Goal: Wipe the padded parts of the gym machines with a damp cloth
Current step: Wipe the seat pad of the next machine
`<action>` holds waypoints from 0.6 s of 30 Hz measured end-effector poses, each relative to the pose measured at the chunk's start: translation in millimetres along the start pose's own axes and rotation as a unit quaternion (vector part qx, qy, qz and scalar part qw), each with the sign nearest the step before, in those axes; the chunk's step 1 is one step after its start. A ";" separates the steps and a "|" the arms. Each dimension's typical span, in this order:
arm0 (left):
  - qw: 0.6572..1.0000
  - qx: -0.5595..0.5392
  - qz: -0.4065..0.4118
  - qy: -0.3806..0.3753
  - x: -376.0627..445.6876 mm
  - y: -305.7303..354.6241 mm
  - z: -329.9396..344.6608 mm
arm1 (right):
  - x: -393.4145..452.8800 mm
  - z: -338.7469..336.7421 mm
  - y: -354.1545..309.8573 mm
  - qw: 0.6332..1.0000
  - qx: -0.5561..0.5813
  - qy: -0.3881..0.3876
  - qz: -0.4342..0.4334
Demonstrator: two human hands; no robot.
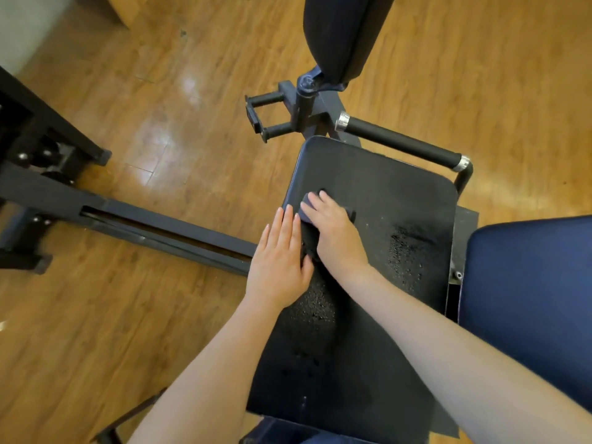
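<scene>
Two hands on dark rectangular padded seat [384, 193], wiping step underway: right hand [336, 232] presses dark damp cloth [307, 233], left hand [278, 261] flat beside; next, likely the beaded wet patches [405, 254].

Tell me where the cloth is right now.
In the head view, the dark cloth lies on the black seat pad near its left edge, pressed under the right hand, with the left hand flat alongside it.

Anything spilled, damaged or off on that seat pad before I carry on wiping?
Only water: beaded droplets sit in patches on the black seat pad, right of the hands and near the left wrist. The right hand presses the cloth. No tear shows.
</scene>
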State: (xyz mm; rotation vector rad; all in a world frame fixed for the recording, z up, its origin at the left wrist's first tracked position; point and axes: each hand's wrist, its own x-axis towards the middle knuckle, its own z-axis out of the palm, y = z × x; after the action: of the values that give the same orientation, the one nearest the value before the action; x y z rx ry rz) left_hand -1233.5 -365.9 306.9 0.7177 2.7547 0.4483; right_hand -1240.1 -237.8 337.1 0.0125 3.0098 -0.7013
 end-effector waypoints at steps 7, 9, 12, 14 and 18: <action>0.999 -0.017 -0.031 0.013 -2.5 -1.2 2.2 | 26.4 0.8 6.0 0.998 -0.029 -0.020 -0.050; 0.999 -0.026 -0.028 0.013 -2.3 -1.8 2.1 | 23.1 0.1 13.3 0.995 -0.041 -0.032 -0.082; 0.999 -0.036 -0.022 0.019 -4.1 -2.5 0.9 | 0.8 -8.7 47.3 0.998 -0.042 -0.016 -0.053; 0.999 -0.039 -0.017 0.020 -5.3 -2.9 1.3 | -23.8 -22.9 76.2 0.999 -0.042 0.001 0.022; 0.999 -0.042 -0.017 0.020 -5.0 -3.2 2.2 | -75.5 -55.4 117.7 0.979 -0.048 0.027 0.194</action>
State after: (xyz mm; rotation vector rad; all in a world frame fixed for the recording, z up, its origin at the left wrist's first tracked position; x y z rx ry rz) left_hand -1229.9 -370.5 304.6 0.6471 2.7609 0.5743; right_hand -1165.0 -107.4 338.7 0.6048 2.9482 -0.5224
